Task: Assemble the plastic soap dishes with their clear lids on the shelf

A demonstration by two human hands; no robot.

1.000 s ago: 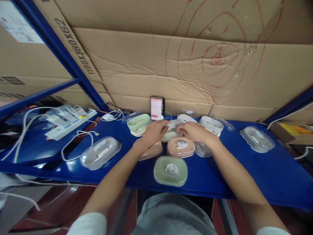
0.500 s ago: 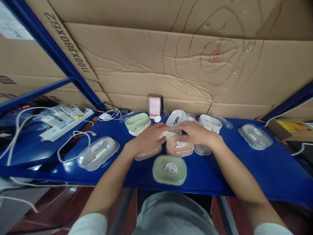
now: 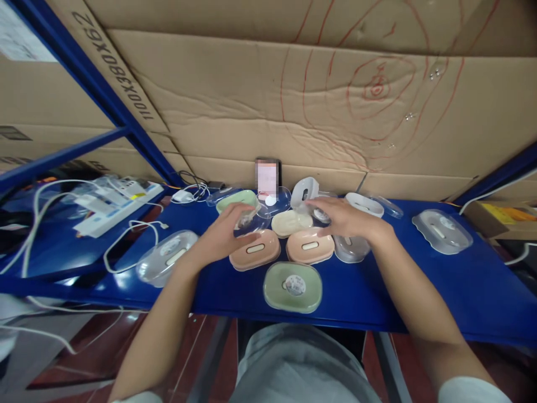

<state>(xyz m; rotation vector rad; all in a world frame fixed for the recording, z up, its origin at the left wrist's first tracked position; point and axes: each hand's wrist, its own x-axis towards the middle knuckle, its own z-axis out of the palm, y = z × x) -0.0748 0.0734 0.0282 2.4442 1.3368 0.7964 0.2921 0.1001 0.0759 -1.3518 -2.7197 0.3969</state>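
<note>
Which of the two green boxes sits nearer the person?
The green box with the round label, at the table's front; the other green box sits farther back, partly behind the left hand.

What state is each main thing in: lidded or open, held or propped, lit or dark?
Left peach oval plastic dish: open
Right peach oval plastic dish: open
Clear plastic lid in left hand: held
Transparent plastic lid in right hand: held
Green oval plastic dish, front: lidded
Grey oval plastic dish, far left: lidded
Greyish oval plastic dish, far right: lidded
White oval plastic dish, rear: tilted
Black rectangular phone: upright, lit
</note>
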